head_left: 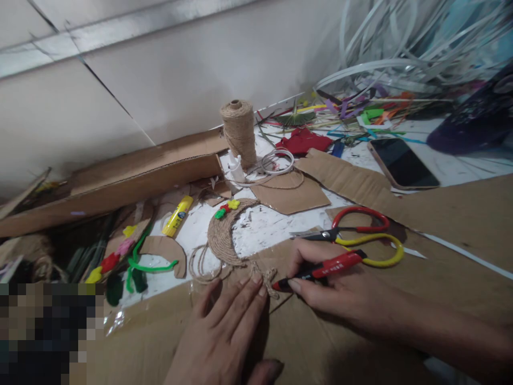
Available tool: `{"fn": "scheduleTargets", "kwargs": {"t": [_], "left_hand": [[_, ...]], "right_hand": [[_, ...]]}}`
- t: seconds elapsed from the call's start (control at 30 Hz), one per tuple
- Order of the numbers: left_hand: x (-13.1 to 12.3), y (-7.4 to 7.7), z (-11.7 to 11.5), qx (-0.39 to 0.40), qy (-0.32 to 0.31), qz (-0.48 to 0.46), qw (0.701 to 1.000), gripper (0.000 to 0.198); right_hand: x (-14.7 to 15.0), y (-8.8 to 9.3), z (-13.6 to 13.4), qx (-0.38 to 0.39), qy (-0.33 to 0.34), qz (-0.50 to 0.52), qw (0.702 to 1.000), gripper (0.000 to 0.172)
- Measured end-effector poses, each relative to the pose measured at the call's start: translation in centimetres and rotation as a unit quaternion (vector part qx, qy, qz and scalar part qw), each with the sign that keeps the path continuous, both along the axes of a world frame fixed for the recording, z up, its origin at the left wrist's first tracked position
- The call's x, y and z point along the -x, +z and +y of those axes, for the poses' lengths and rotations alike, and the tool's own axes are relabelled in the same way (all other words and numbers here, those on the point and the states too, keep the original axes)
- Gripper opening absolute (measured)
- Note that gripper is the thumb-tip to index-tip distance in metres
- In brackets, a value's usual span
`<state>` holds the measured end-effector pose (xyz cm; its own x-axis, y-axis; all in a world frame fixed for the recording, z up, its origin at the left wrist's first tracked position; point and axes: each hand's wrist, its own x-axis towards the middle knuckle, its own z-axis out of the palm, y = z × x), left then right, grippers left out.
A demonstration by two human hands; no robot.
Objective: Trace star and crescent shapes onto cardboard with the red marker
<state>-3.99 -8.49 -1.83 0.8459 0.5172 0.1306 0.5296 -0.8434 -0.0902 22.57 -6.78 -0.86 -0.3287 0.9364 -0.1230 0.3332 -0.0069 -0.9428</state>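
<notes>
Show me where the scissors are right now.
In the head view the scissors lie right of centre on the cardboard sheet, just behind the right hand, which holds a red tool; the phone lies farther back.

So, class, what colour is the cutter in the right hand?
The cutter is red with a black tip, seen in the head view.

Soft, even light is falling from overhead onto the table [272, 224], bright enough, while the wall [60, 133] at 10 o'clock is shading into grey. The left hand [224, 331] and right hand [332, 294] are casting dim shadows on the cardboard [312, 337] at 6 o'clock. The red cutter [332, 266] in the right grip is showing sharp. White strips [401, 43] at 1 o'clock are smearing out of focus, straight edges are bowing near the corners, and a pixelated block [44, 331] is covering 7 o'clock.
</notes>
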Motion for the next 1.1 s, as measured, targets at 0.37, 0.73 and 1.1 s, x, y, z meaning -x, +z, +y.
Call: {"fn": "scheduleTargets", "kwargs": {"t": [0.37, 0.73, 1.1], "left_hand": [[0.18, -0.03, -0.07, 0.010, -0.006, 0.003, 1.000, 0.063], [0.16, -0.13, -0.18, 0.025, -0.001, -0.003, 1.000, 0.064], [0.23, -0.77, 0.14, 0.060, 0.011, 0.004, 0.998, 0.065]], "right_hand": [[-0.02, -0.08, 0.15, 0.026, -0.009, 0.022, 0.999, 0.010], [-0.03, 0.15, 0.13, 0.015, -0.013, 0.015, 1.000, 0.011], [-0.34, -0.52, 0.30, -0.018, -0.064, 0.076, 0.995, 0.004]]}}
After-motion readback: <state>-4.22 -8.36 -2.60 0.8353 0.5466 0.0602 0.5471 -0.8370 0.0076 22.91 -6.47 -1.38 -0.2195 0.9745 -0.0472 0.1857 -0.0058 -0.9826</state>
